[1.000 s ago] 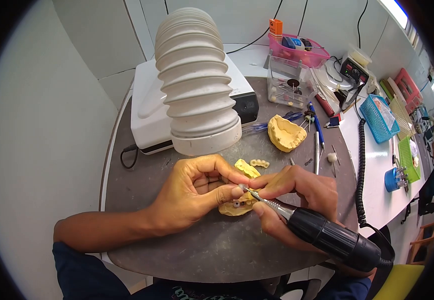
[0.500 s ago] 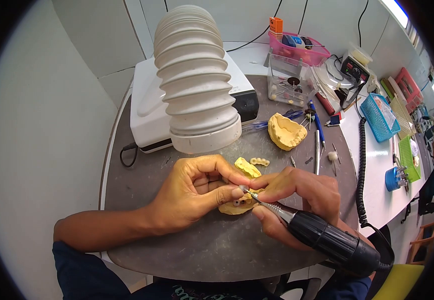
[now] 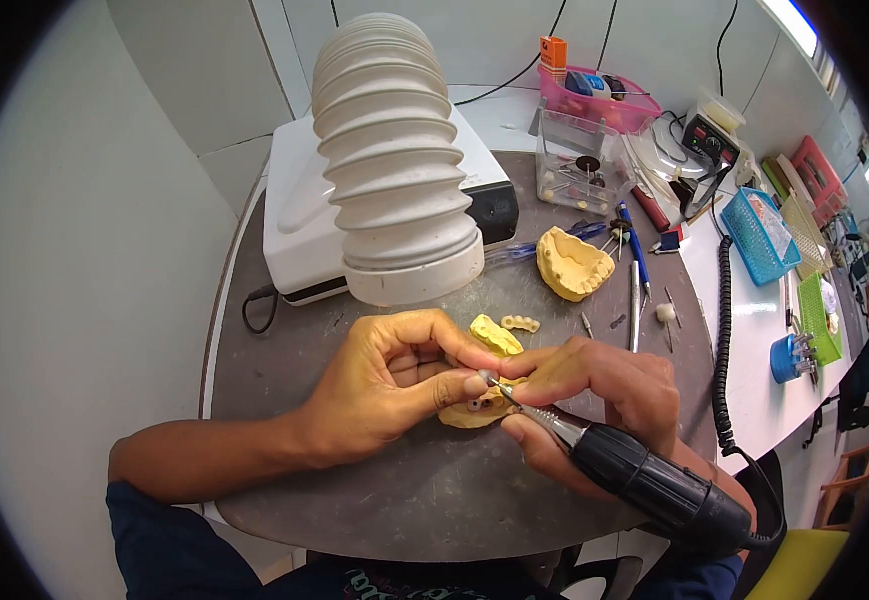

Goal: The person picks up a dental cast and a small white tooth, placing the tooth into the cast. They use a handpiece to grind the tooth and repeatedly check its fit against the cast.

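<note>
My left hand point(image 3: 385, 385) pinches a small metal dental piece point(image 3: 488, 377) between thumb and forefinger, just above a yellow plaster jaw model point(image 3: 470, 412) lying on the round grey table point(image 3: 435, 490). My right hand point(image 3: 605, 390) grips a black rotary handpiece point(image 3: 655, 485), and its thin bur tip touches the small piece. A second yellow model fragment point(image 3: 495, 335) lies just behind my fingers, with a small row of teeth point(image 3: 521, 324) beside it.
A white ribbed suction hose point(image 3: 395, 160) stands on a white box point(image 3: 300, 225) at the back. Another plaster cast point(image 3: 573, 264), pens, a clear bur box point(image 3: 580, 170), a pink tray point(image 3: 610, 100), a blue basket point(image 3: 760, 235) and a coiled black cord point(image 3: 723, 340) lie to the right.
The handpiece body has shifted slightly left and down in my right hand. Both hands stay at the same spot over the model.
</note>
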Demonstrator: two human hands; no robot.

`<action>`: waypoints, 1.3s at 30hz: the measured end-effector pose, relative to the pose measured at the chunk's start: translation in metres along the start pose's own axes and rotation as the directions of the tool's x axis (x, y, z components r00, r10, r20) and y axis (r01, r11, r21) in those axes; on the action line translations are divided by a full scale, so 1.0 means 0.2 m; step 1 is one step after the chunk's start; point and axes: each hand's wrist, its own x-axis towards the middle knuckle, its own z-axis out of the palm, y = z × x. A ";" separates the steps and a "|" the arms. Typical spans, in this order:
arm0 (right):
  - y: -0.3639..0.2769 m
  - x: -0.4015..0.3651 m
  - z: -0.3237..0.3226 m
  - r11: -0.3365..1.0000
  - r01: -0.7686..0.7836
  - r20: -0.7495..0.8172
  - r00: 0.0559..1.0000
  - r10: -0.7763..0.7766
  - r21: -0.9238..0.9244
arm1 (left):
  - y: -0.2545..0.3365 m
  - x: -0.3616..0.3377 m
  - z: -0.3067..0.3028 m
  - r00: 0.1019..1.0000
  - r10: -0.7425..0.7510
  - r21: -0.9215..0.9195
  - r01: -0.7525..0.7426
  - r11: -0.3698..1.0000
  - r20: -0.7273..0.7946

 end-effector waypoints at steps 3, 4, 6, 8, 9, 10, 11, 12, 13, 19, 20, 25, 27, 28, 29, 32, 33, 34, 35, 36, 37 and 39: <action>0.00 0.00 0.00 1.000 0.002 0.004 1.000 -0.002 0.007 | 0.00 0.00 0.01 1.000 -0.001 -0.001 0.001 1.000 -0.002; 0.00 0.00 0.00 1.000 0.003 0.003 1.000 -0.003 0.001 | 0.00 0.00 0.00 1.000 0.010 -0.017 -0.010 1.000 0.005; -0.01 0.00 0.00 1.000 0.004 0.005 1.000 -0.004 -0.003 | 0.00 0.00 0.00 1.000 0.005 -0.015 -0.005 1.000 -0.001; -0.01 0.01 -0.01 1.000 -0.014 0.027 1.000 0.014 0.001 | 0.00 0.00 0.00 1.000 -0.002 -0.013 0.002 1.000 0.004; -0.02 0.00 -0.01 1.000 -0.014 0.026 1.000 0.014 -0.001 | 0.00 0.00 0.00 1.000 0.002 -0.011 -0.002 1.000 0.007; -0.02 0.00 -0.01 1.000 -0.028 0.024 0.999 0.028 -0.004 | 0.00 0.00 0.00 1.000 0.007 -0.008 -0.007 1.000 0.009; -0.02 0.00 -0.01 0.999 -0.041 0.023 0.999 0.042 -0.005 | 0.00 0.00 0.00 1.000 0.008 -0.008 -0.008 1.000 0.007; -0.02 0.00 -0.01 0.999 -0.038 0.026 0.999 0.038 -0.004 | 0.00 0.00 0.00 1.000 0.003 -0.015 -0.003 1.000 0.007; -0.02 0.01 -0.01 0.999 -0.040 0.028 0.999 0.040 -0.006 | 0.01 0.00 0.00 1.000 -0.002 -0.024 0.002 1.000 0.008; -0.01 0.00 -0.01 1.000 -0.016 0.023 1.000 0.016 -0.008 | 0.00 0.00 0.00 1.000 -0.001 -0.014 0.001 1.000 0.006; -0.02 0.00 -0.01 0.999 -0.045 0.030 0.999 0.046 -0.016 | 0.00 0.00 0.00 1.000 -0.003 -0.015 0.003 1.000 0.006; -0.03 0.00 -0.02 0.999 -0.046 0.021 0.999 0.046 -0.006 | 0.01 0.01 0.01 1.000 -0.006 -0.010 0.005 1.000 -0.022; -0.02 -0.01 -0.02 0.999 -0.044 0.011 0.999 0.044 0.010 | 0.00 0.01 0.00 1.000 -0.018 -0.039 0.017 0.999 -0.022; 0.00 -0.02 -0.02 0.999 -0.034 -0.026 0.999 0.034 0.033 | 0.00 0.01 0.00 0.999 -0.031 -0.070 0.030 0.997 -0.021; 0.00 -0.02 -0.02 0.998 -0.023 -0.063 0.998 0.026 0.055 | 0.00 0.01 0.00 0.999 -0.030 -0.069 0.029 0.997 -0.021; 0.00 -0.02 -0.01 0.998 -0.023 -0.046 0.999 0.025 0.051 | 0.00 0.01 0.00 0.999 -0.032 -0.064 0.030 0.997 -0.027; 0.00 -0.02 -0.01 0.998 -0.023 -0.046 0.999 0.026 0.051 | 0.00 0.01 0.00 0.999 -0.029 -0.068 0.027 0.997 -0.029; 0.00 -0.02 -0.01 0.999 -0.018 -0.044 0.999 0.020 0.038 | 0.00 0.01 0.00 0.999 -0.025 -0.073 0.023 0.997 -0.031; 0.00 -0.01 -0.01 1.000 -0.013 -0.042 0.999 0.014 0.026 | 0.00 0.01 0.00 0.999 -0.024 -0.074 0.022 0.997 -0.032; -0.01 -0.01 -0.01 1.000 -0.012 -0.040 0.999 0.013 0.026 | 0.00 0.01 0.00 0.999 -0.019 -0.066 0.017 0.998 -0.027; -0.01 -0.01 -0.01 1.000 -0.018 -0.037 0.999 0.018 0.019 | 0.00 0.01 0.00 1.000 -0.014 -0.058 0.013 0.998 -0.021; -0.01 -0.01 0.00 1.000 -0.024 -0.034 0.999 0.024 0.012 | 0.00 0.01 0.00 1.000 -0.013 -0.052 0.012 0.999 -0.022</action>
